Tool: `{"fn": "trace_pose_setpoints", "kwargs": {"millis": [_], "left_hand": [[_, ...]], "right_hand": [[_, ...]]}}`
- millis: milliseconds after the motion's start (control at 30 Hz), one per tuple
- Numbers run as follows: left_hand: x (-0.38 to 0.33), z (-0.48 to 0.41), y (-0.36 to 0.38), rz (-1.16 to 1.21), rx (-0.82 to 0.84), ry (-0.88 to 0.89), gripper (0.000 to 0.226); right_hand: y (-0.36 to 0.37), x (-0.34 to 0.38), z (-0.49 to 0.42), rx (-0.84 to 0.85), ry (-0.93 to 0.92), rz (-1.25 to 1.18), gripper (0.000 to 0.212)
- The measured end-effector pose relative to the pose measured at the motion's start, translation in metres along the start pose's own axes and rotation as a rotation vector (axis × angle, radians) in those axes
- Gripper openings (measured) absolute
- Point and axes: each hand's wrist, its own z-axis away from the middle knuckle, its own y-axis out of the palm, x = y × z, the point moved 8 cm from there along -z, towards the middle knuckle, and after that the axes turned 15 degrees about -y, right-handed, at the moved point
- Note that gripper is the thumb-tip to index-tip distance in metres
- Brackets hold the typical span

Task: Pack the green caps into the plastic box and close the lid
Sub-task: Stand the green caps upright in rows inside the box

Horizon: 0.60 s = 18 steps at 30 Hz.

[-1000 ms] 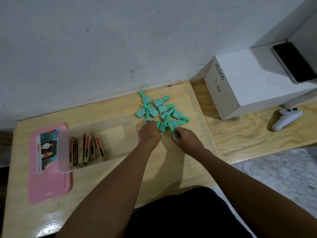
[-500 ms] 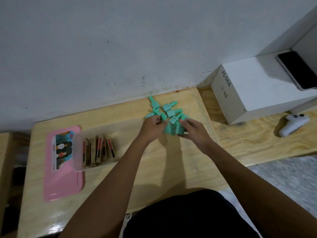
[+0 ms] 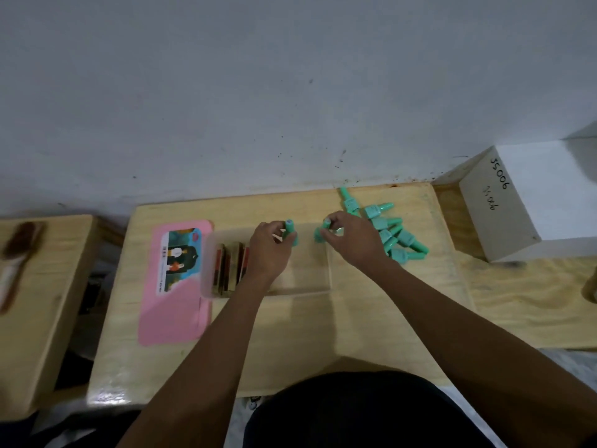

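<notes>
A clear plastic box [image 3: 323, 287] sits on the wooden table, with several brown and red flat items standing at its left end. My left hand [image 3: 269, 250] is over the box and grips a green cap [image 3: 290, 234] upright. My right hand [image 3: 350, 239] hovers at the box's right rim and pinches another green cap [image 3: 321, 232]. Several more green caps [image 3: 392, 232] lie in a pile on the table to the right of the box. The pink lid [image 3: 176, 282] with a picture label lies flat left of the box.
A white box [image 3: 529, 202] marked with handwriting stands on the bench at the right. A second wooden stand [image 3: 42, 286] at the left carries a brush [image 3: 16, 257]. The grey wall runs close behind the table.
Both hands have left the pile and moved left toward the box, each carrying a green cap. The camera view has shifted left.
</notes>
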Motion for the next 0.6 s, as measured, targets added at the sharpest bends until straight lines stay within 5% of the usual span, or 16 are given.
{"fn": "trace_pose_setpoints", "kwargs": {"millis": [200,600], "left_hand": [[0.012,-0.008,0.01,-0.025,0.049,0.001,0.025],[0.019,-0.023,0.049,-0.093,0.099,0.018,0.031]], "right_hand": [[0.016,0.012,-0.015,0.072,-0.181,0.375,0.027],[0.023,0.014,-0.013,0.165,-0.169,0.585,0.026]]}}
